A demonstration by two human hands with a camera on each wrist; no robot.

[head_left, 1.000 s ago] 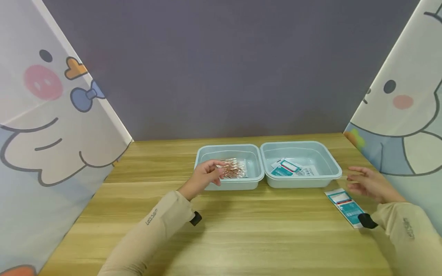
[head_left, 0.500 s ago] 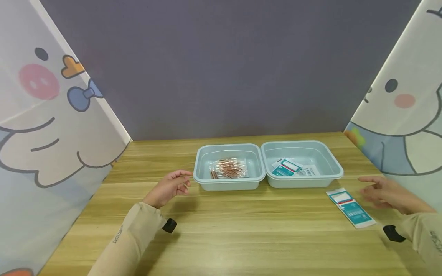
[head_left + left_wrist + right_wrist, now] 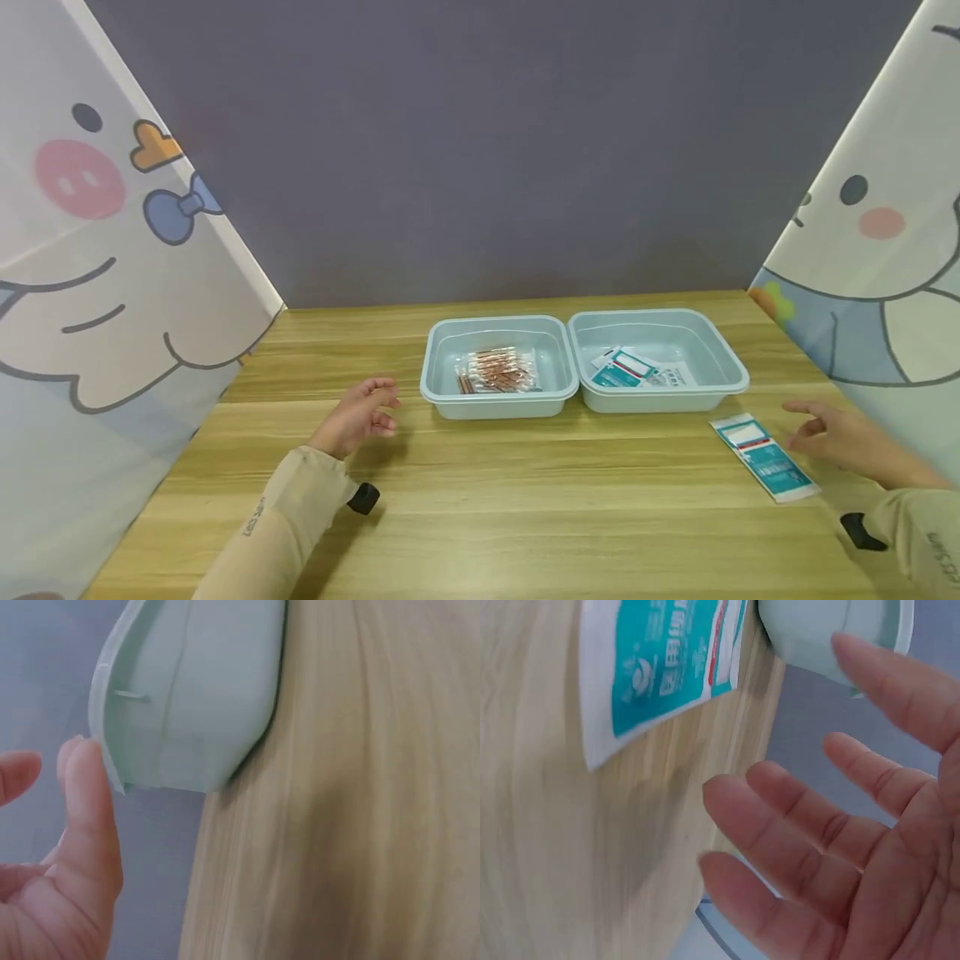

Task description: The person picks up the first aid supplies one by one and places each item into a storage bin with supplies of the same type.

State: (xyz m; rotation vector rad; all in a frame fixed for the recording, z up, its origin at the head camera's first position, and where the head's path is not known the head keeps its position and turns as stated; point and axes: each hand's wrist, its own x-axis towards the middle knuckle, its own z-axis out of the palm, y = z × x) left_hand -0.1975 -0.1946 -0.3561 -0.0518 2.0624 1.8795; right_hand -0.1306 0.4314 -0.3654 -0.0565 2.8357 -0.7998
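Observation:
My left hand hovers over the table to the left of the left plastic tub, fingers loosely bent and holding nothing. Inside that tub lie clear packs of cotton swabs with brown sticks. On the right side my right hand is held in the air, its fingers relaxed and nothing in them, as the right wrist view shows. Just left of it a teal and white medical packet lies flat on the table. Several similar packets are in the right plastic tub.
The two pale blue-green tubs stand side by side, rims touching, toward the back of the wooden table. A dark grey panel rises behind them. Cartoon-printed panels flank the table on both sides.
My left hand has moved from over the left tub out to its left, uncovering the swab packs. My right hand has drawn back to the right, away from the packet on the table.

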